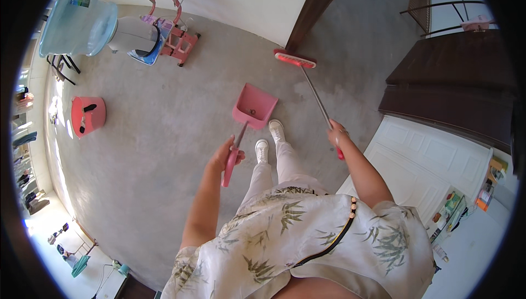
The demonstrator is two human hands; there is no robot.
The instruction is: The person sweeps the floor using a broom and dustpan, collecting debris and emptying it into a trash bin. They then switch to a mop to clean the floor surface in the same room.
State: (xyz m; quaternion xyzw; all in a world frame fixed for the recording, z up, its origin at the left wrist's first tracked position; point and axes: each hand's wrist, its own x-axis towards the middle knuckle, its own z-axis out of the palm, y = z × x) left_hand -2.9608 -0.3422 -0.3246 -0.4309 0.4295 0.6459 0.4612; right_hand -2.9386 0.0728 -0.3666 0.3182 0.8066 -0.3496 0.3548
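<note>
My left hand (224, 155) is closed round the pink handle of a dustpan (256, 103). Its pan rests on the grey floor just ahead of my white shoes, with a small dark bit lying in it. Out to the right, my right hand (337, 133) grips the metal stick of a broom (319, 97) near its red end. The broom's red head with pale bristles (296, 58) is farther off, close to the foot of the doorway's dark frame.
A pink bucket (90, 115) stands on the floor at left. Beyond it are a water dispenser with a large bottle (82, 22) and a pink child's desk (178, 44). Dark brown furniture (438, 69) and a white panelled cabinet (422, 148) line the right. A doorway's brown frame (309, 11) rises ahead.
</note>
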